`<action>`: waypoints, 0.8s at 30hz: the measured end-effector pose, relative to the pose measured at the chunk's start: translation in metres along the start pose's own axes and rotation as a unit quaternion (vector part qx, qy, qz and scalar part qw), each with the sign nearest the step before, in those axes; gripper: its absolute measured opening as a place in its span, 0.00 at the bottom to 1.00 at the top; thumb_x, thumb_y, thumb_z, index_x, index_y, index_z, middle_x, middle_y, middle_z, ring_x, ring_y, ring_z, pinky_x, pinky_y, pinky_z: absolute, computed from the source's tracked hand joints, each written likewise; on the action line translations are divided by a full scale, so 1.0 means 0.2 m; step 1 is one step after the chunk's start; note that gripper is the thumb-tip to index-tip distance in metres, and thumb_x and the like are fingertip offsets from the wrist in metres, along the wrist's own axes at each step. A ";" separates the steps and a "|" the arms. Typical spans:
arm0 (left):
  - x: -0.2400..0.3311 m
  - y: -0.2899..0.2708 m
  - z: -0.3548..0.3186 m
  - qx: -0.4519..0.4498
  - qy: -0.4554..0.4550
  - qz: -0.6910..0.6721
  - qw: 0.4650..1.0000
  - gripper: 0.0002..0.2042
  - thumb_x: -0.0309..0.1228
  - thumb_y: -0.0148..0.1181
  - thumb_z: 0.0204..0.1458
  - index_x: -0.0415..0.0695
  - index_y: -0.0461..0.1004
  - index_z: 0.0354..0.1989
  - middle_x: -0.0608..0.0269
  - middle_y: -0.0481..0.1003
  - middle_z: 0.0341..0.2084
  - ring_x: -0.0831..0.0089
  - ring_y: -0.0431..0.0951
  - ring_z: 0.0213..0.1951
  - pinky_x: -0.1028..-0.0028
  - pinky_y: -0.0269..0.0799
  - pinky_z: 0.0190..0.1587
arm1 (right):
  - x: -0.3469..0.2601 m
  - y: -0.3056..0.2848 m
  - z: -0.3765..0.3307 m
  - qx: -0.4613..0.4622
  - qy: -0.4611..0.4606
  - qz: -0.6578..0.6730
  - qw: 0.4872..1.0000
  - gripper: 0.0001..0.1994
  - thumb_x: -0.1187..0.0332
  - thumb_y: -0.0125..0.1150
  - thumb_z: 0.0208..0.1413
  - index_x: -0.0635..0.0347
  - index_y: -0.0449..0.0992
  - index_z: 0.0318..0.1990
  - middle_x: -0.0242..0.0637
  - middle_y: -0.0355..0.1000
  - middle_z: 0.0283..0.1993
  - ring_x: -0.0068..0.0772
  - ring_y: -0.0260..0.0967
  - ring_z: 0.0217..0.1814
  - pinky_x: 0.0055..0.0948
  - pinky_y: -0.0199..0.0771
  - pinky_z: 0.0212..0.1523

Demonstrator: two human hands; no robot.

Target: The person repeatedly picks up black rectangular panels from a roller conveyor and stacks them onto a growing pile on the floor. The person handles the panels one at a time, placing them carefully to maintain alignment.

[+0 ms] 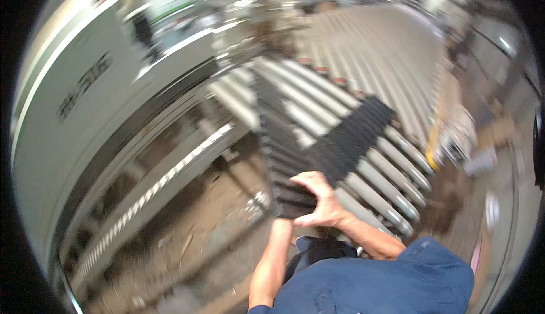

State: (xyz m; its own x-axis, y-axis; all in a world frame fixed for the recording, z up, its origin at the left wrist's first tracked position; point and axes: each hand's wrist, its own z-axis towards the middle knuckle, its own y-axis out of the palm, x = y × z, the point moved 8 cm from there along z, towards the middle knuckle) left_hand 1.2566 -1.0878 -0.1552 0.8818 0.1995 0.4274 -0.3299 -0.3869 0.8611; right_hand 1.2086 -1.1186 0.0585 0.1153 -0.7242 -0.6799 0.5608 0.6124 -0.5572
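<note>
A black ribbed mat (335, 144) lies across the metal rollers of a conveyor (386, 183), and a second dark ribbed strip (272, 127) runs along its left side. My right hand (319, 201) rests on the mat's near edge, fingers curled over it and thumb pointing left. My left forearm rises from the lower edge, and only the wrist of my left hand (282, 223) shows at the mat's near corner. Its fingers are hidden under the mat. The whole picture is blurred by motion.
A large pale grey machine housing (68, 104) fills the left side, with a slanted rail of small rollers (170, 172) below it. The brown floor (198, 246) carries scattered debris. A yellow post (434, 144) and pale objects (460, 138) stand to the right of the conveyor.
</note>
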 end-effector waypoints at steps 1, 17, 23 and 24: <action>-0.06 0.04 0.02 -0.003 -0.012 -0.008 1.000 0.15 0.39 0.58 0.56 0.40 0.75 0.43 0.63 0.77 0.35 0.73 0.75 0.34 0.70 0.72 0.38 | -0.01 -0.06 -0.03 0.013 0.019 0.020 1.000 0.44 0.50 0.77 0.26 0.62 0.71 0.56 0.45 0.66 0.56 0.45 0.62 0.59 0.42 0.60 0.62; 0.17 0.33 0.34 0.012 -0.082 0.327 0.941 0.24 0.41 0.65 0.54 0.39 0.70 0.54 0.63 0.76 0.44 0.71 0.76 0.43 0.70 0.74 0.47 | 0.15 -0.09 -0.53 0.220 0.214 0.331 0.892 0.46 0.61 0.72 0.43 0.61 0.50 0.68 0.43 0.64 0.55 0.39 0.64 0.59 0.36 0.70 0.53; 0.32 0.54 0.44 -0.096 -0.051 0.600 0.793 0.29 0.45 0.71 0.45 0.27 0.74 0.43 0.52 0.79 0.30 0.70 0.79 0.28 0.72 0.77 0.31 | 0.39 0.18 -0.67 0.061 0.292 0.287 0.910 0.36 0.50 0.68 0.51 0.63 0.64 0.61 0.49 0.66 0.59 0.42 0.62 0.62 0.38 0.64 0.61; 0.29 0.53 0.49 -0.097 -0.062 0.642 0.758 0.30 0.47 0.72 0.44 0.27 0.75 0.42 0.52 0.79 0.30 0.69 0.80 0.29 0.72 0.77 0.32 | 0.46 0.24 -0.72 0.053 0.301 0.336 0.891 0.38 0.47 0.68 0.51 0.63 0.63 0.62 0.49 0.65 0.60 0.43 0.61 0.63 0.38 0.62 0.63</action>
State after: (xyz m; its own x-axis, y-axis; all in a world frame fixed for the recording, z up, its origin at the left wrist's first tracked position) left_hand 1.3059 -1.2051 -0.0656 -0.1865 -0.3205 0.9287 -0.9760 -0.0481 -0.2126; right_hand 1.1283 -1.1105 -0.0982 0.0104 0.1153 -0.9933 0.6088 0.7873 0.0977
